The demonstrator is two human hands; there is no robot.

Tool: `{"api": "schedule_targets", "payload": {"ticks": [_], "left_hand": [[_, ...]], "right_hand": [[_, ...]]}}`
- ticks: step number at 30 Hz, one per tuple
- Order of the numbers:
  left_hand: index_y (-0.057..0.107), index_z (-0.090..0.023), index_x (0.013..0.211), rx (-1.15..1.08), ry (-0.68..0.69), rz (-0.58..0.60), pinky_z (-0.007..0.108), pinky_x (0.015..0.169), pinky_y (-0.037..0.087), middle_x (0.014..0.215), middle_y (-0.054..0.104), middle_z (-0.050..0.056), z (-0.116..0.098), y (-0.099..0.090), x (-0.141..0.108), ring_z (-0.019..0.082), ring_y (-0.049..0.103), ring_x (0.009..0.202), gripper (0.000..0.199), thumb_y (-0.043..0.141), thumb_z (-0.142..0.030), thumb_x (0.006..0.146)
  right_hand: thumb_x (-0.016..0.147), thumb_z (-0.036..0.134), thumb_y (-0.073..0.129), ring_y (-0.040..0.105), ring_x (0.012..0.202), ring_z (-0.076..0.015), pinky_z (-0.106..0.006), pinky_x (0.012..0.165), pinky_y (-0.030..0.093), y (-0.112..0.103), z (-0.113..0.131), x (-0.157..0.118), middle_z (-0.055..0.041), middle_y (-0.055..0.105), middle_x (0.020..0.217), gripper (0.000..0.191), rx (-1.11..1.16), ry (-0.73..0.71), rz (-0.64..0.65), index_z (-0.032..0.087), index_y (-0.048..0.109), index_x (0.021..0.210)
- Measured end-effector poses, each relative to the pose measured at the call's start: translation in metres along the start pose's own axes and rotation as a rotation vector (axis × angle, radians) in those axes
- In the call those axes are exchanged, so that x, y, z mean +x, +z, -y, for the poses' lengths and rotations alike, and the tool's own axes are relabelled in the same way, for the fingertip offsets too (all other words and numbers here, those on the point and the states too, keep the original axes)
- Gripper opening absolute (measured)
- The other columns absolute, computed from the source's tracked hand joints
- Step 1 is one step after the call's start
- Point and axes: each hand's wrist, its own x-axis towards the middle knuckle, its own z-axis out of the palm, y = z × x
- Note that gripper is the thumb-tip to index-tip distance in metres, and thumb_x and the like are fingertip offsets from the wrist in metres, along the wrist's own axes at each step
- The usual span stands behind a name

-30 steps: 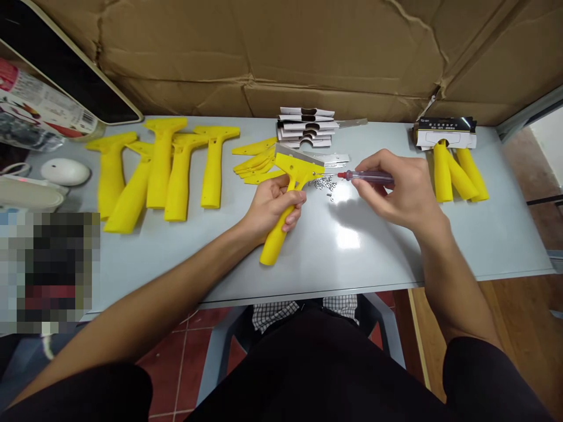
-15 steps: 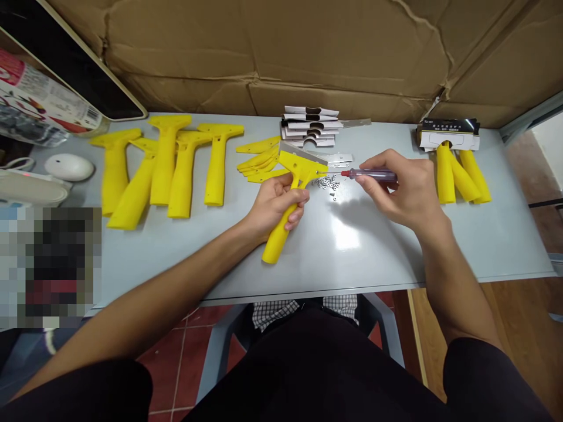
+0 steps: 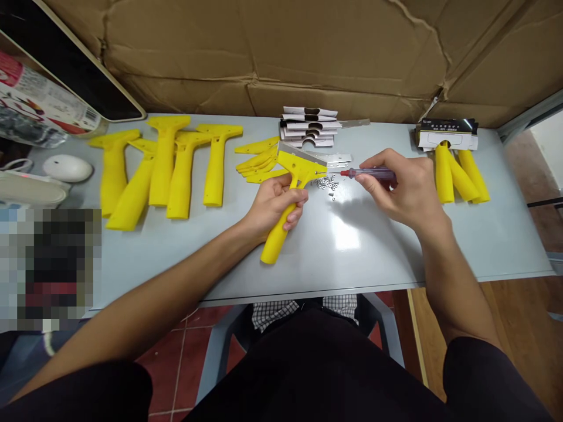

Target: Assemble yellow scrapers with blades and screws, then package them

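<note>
My left hand [image 3: 279, 205] is wrapped round the handle of a yellow scraper [image 3: 275, 240], whose wide head with a metal blade points up and away. In my right hand [image 3: 402, 187] is a screwdriver [image 3: 376, 173] with a translucent purple handle and red collar. Its thin shaft points left, and the tip meets the right part of the scraper head. Small screws [image 3: 328, 184] lie loose on the table just beyond and below the shaft. Flat yellow pieces [image 3: 259, 161] and metal blades [image 3: 339, 158] rest behind the scraper head.
Several yellow scraper handles [image 3: 215, 170] lie on the left of the grey table [image 3: 264, 284]. White card sleeves [image 3: 310, 126] are stacked at the back. Packaged scrapers [image 3: 445, 176] lie at the right. A white mouse [image 3: 67, 168] and a cardboard wall [image 3: 308, 53] border the table.
</note>
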Motion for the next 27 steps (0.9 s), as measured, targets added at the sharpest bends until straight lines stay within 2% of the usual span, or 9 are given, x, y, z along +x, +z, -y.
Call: {"api": "schedule_targets", "payload": {"ticks": [2,7,11,17,19,23,27], "left_hand": [[0.04,-0.027,0.085,-0.003,-0.003,-0.004,0.02,0.03,0.031,0.064,0.06,-0.008,0.0006,-0.0007,0.0003,0.004,0.044,0.035,0.051,0.087,-0.022,0.067],[0.039,-0.028,0.085,-0.013,0.014,-0.002,0.021,0.03,0.031,0.063,0.06,-0.008,0.002,-0.0003,0.0006,0.005,0.044,0.034,0.053,0.088,-0.023,0.067],[0.038,-0.029,0.089,0.026,0.037,0.001,0.021,0.029,0.033,0.059,0.058,-0.01,0.0034,0.0027,-0.001,0.007,0.045,0.033,0.055,0.088,-0.022,0.068],[0.034,-0.03,0.092,0.054,0.05,0.012,0.021,0.03,0.033,0.057,0.055,-0.012,0.0027,0.0064,-0.0026,0.008,0.045,0.031,0.06,0.09,-0.022,0.068],[0.035,-0.03,0.091,0.05,0.054,0.019,0.021,0.03,0.032,0.057,0.054,-0.012,0.0025,0.0058,-0.0018,0.008,0.045,0.031,0.059,0.089,-0.023,0.069],[0.036,-0.029,0.091,0.03,0.051,0.02,0.021,0.03,0.032,0.061,0.058,-0.011,0.0036,0.0037,-0.0003,0.007,0.045,0.033,0.054,0.086,-0.024,0.069],[0.036,-0.029,0.092,0.044,0.045,0.002,0.021,0.03,0.034,0.06,0.057,-0.012,0.0042,0.0045,-0.0013,0.008,0.046,0.033,0.055,0.085,-0.021,0.069]], "right_hand": [[0.102,0.042,0.074,0.061,0.052,-0.0174,-0.033,0.059,0.051,0.0006,0.0002,0.0001,0.0015,0.069,0.064,0.019,0.002,-0.015,-0.004,0.024,0.073,0.096],[0.1,0.042,0.071,0.063,0.054,-0.0183,-0.035,0.061,0.054,-0.0023,0.0026,-0.0007,-0.0004,0.076,0.076,0.019,0.012,0.015,0.076,0.025,0.073,0.108],[0.102,0.042,0.07,0.064,0.053,-0.0192,-0.035,0.059,0.052,-0.0037,0.0028,0.0001,-0.0003,0.074,0.068,0.018,0.003,0.037,0.083,0.025,0.076,0.1],[0.104,0.047,0.07,0.061,0.051,-0.0184,-0.036,0.061,0.051,-0.0018,-0.0003,0.0017,-0.0006,0.069,0.061,0.03,-0.015,0.089,0.064,0.024,0.074,0.086],[0.102,0.048,0.072,0.064,0.055,-0.0193,-0.036,0.063,0.051,-0.0031,-0.0012,0.002,-0.0007,0.071,0.065,0.028,-0.013,0.107,0.102,0.023,0.073,0.09],[0.095,0.042,0.076,0.069,0.063,-0.0204,-0.036,0.065,0.053,-0.0061,-0.0009,0.0016,-0.0027,0.08,0.086,0.022,0.035,0.073,0.152,0.023,0.074,0.107],[0.1,0.038,0.072,0.069,0.062,-0.0202,-0.036,0.064,0.053,-0.0044,-0.0005,0.0006,-0.0044,0.082,0.084,0.017,0.014,0.059,0.123,0.022,0.077,0.099]]}}
